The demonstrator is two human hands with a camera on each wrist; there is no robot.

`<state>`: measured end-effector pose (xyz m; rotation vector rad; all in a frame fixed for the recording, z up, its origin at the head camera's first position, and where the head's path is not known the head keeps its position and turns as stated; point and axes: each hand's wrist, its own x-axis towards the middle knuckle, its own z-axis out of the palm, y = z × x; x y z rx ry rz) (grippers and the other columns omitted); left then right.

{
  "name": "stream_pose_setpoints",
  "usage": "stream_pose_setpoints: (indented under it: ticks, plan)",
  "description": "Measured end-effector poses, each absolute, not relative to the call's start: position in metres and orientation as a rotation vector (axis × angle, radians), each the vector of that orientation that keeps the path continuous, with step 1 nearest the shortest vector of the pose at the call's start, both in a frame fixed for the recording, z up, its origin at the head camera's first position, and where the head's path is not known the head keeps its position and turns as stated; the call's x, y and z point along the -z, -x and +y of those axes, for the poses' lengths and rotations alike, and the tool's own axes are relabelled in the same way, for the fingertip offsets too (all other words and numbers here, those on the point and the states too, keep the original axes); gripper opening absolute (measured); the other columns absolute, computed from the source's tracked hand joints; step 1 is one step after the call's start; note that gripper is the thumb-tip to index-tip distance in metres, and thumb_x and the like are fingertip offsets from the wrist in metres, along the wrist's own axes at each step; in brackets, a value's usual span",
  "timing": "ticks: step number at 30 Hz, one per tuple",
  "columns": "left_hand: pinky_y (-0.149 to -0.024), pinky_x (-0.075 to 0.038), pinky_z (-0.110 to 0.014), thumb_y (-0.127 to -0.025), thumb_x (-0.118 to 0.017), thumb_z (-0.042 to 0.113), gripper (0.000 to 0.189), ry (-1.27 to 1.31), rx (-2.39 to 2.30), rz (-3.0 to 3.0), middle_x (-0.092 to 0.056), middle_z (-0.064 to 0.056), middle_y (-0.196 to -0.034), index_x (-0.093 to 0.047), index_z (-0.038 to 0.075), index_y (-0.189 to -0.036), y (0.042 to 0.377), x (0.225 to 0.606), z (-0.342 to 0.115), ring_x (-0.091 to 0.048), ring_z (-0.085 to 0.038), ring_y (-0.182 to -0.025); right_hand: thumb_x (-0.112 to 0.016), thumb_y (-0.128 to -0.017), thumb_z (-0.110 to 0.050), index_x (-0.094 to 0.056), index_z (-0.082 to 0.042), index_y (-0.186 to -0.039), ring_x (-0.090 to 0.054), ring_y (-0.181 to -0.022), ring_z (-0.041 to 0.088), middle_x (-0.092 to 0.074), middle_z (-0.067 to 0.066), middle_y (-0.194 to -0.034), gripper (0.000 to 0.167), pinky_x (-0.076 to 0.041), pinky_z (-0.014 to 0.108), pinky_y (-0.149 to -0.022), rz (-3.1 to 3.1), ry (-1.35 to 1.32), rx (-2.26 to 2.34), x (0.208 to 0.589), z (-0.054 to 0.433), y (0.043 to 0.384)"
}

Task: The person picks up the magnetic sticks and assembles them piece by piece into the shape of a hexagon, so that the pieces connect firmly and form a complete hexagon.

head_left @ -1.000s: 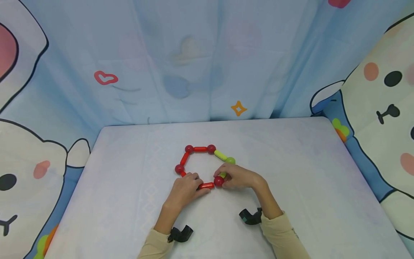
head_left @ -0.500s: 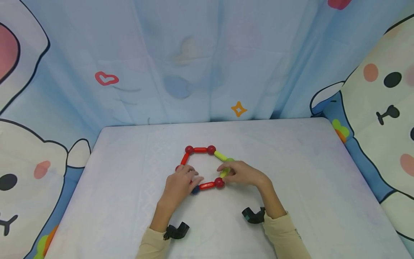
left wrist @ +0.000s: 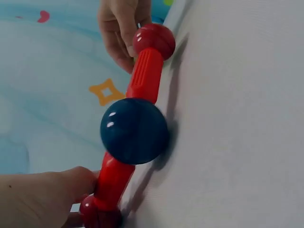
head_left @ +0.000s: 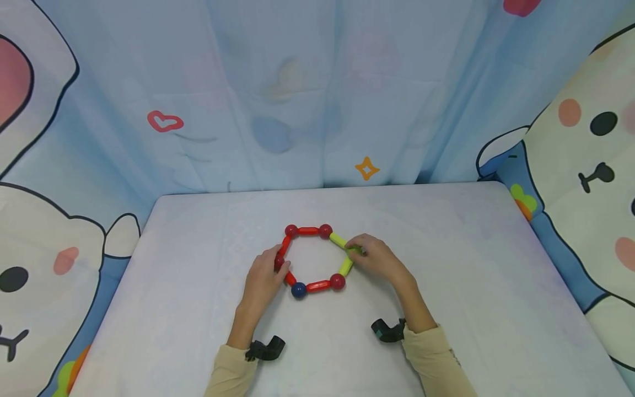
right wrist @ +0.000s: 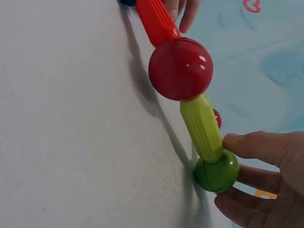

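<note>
A closed ring of toy rods and balls lies on the table, made like a magnetic building set. The left hand [head_left: 263, 278] holds the red ball [head_left: 279, 262] at the ring's left corner, thumb on the near side. At the right corner, the right hand [head_left: 378, 259] pinches the green ball [right wrist: 216, 172], mostly hidden by fingers in the head view. Two yellow-green rods [head_left: 345, 267] join there. A dark blue ball [head_left: 299, 290] sits at the near left, linked by a red rod [head_left: 318, 286] to another red ball [head_left: 338, 282]. Red rods [head_left: 308, 231] and red balls [head_left: 325, 231] form the far side.
A white cloth covers the table [head_left: 446, 264]. Behind it hangs a blue printed curtain [head_left: 278, 99]. Each wrist wears a black camera mount [head_left: 268, 348], and beige sleeves [head_left: 436, 358] reach in from the near edge.
The left hand has shifted from the near red rod up and left to the left red ball, uncovering the blue ball. The right hand has slid away from the near red ball to the green ball.
</note>
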<state>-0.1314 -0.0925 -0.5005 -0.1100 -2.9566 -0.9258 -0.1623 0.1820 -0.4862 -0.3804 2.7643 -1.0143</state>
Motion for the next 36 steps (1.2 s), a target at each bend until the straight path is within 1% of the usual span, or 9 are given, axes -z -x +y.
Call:
stream_pose_setpoints:
  ticks: [2,5,10,12,18,23,28,32,36]
  plan:
    - [-0.075,-0.053,-0.029,-0.088,-0.071,0.027,0.05,0.131,0.907,-2.974,-0.064,-0.005,-0.102,-0.057,0.013,-0.134,0.131,0.499,-0.092,-0.054,-0.017,-0.089,-0.065,-0.091,-0.013,-0.068,-0.007,-0.114,-0.059,-0.112,0.029,-0.065,0.013,-0.12,0.024,-0.05,0.047,-0.098,2.763,0.389,0.979,0.487,0.182,0.162]
    - [-0.078,-0.055,-0.031,-0.087,-0.072,0.027,0.048,0.175,0.878,-3.007,-0.065,-0.005,-0.107,-0.059,0.014,-0.131,0.13,0.496,-0.092,-0.056,-0.017,-0.092,-0.066,-0.091,-0.016,-0.068,-0.008,-0.115,-0.058,-0.112,0.029,-0.063,0.013,-0.121,0.025,-0.05,0.047,-0.098,2.735,0.392,0.954,0.487,0.181,0.161]
    - [-0.092,-0.055,-0.038,-0.089,-0.07,0.027,0.045,0.24,0.904,-3.059,-0.062,-0.006,-0.127,-0.06,0.017,-0.132,0.129,0.495,-0.091,-0.059,-0.021,-0.11,-0.064,-0.093,-0.016,-0.068,-0.009,-0.119,-0.058,-0.11,0.027,-0.061,0.014,-0.122,0.027,-0.051,0.045,-0.097,2.694,0.449,0.87,0.485,0.178,0.16]
    - [-0.095,-0.054,-0.04,-0.089,-0.07,0.027,0.043,0.252,0.922,-3.063,-0.061,-0.007,-0.13,-0.062,0.017,-0.13,0.129,0.495,-0.091,-0.058,-0.023,-0.114,-0.063,-0.093,-0.014,-0.067,-0.009,-0.121,-0.058,-0.11,0.027,-0.06,0.014,-0.122,0.028,-0.052,0.043,-0.095,2.697,0.463,0.833,0.485,0.176,0.159]
    - [-0.094,-0.054,-0.04,-0.089,-0.07,0.027,0.041,0.271,0.919,-3.076,-0.061,-0.007,-0.13,-0.064,0.015,-0.128,0.128,0.494,-0.091,-0.059,-0.023,-0.113,-0.063,-0.093,-0.009,-0.066,-0.008,-0.124,-0.058,-0.109,0.026,-0.06,0.015,-0.123,0.032,-0.054,0.039,-0.093,2.728,0.438,0.794,0.485,0.17,0.157]
    - [-0.093,-0.055,-0.039,-0.088,-0.071,0.028,0.042,0.299,0.88,-3.096,-0.061,-0.006,-0.128,-0.064,0.016,-0.128,0.128,0.494,-0.091,-0.06,-0.021,-0.11,-0.063,-0.093,-0.009,-0.063,-0.007,-0.127,-0.058,-0.113,0.029,-0.059,0.017,-0.127,0.035,-0.053,0.041,-0.095,2.754,0.432,0.794,0.484,0.165,0.156]
    - [-0.089,-0.056,-0.035,-0.088,-0.071,0.027,0.039,0.324,0.858,-3.063,-0.063,-0.007,-0.125,-0.066,0.015,-0.126,0.127,0.494,-0.09,-0.061,-0.02,-0.105,-0.061,-0.093,-0.008,-0.062,-0.006,-0.129,-0.057,-0.115,0.03,-0.058,0.017,-0.127,0.036,-0.052,0.042,-0.096,2.783,0.458,0.805,0.484,0.164,0.155]
    - [-0.075,-0.056,-0.027,-0.09,-0.069,0.023,0.034,0.322,0.752,-2.976,-0.066,-0.007,-0.113,-0.068,0.015,-0.123,0.127,0.498,-0.086,-0.059,-0.018,-0.091,-0.061,-0.094,-0.009,-0.062,-0.006,-0.129,-0.056,-0.116,0.031,-0.058,0.017,-0.129,0.036,-0.052,0.044,-0.097,2.786,0.463,0.812,0.486,0.164,0.155]
    - [-0.063,-0.049,-0.02,-0.091,-0.067,0.022,0.031,0.29,0.669,-2.931,-0.066,-0.007,-0.104,-0.069,0.019,-0.122,0.127,0.504,-0.082,-0.055,-0.017,-0.084,-0.061,-0.094,-0.011,-0.06,-0.008,-0.131,-0.054,-0.12,0.032,-0.056,0.018,-0.132,0.038,-0.05,0.045,-0.1,2.759,0.443,0.832,0.487,0.164,0.156]
